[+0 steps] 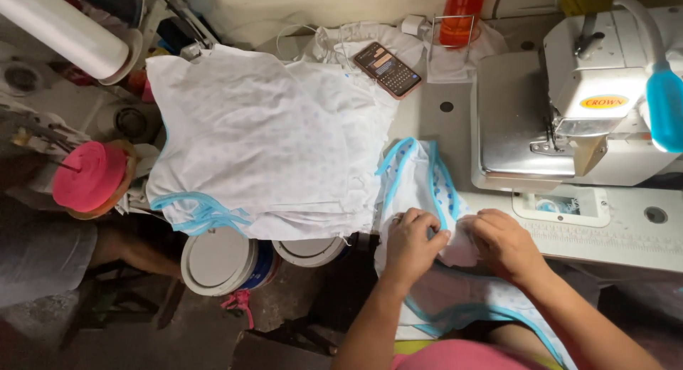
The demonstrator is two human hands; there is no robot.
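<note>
A: Item one, at nine o'clock?
B: Pink thread spool (pixel 91 176). Next, at centre, a stack of white dotted fabric pieces with blue trim (pixel 267 149); a dark smartphone (pixel 388 70) at twelve o'clock.
A: The hands?
B: At six o'clock. Left hand (pixel 414 243) curled, pinching the white blue-edged garment (pixel 420 178); right hand (pixel 506 243) closed on the same cloth.
A: At three o'clock?
B: White overlock sewing machine (pixel 583 92) on the pale worktable (pixel 626 235).

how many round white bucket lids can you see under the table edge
2. One white lid sits on a blue bucket below the stack of white garments; the second lid is just right of it, partly covered by the stack. More may be hidden underneath.
</note>
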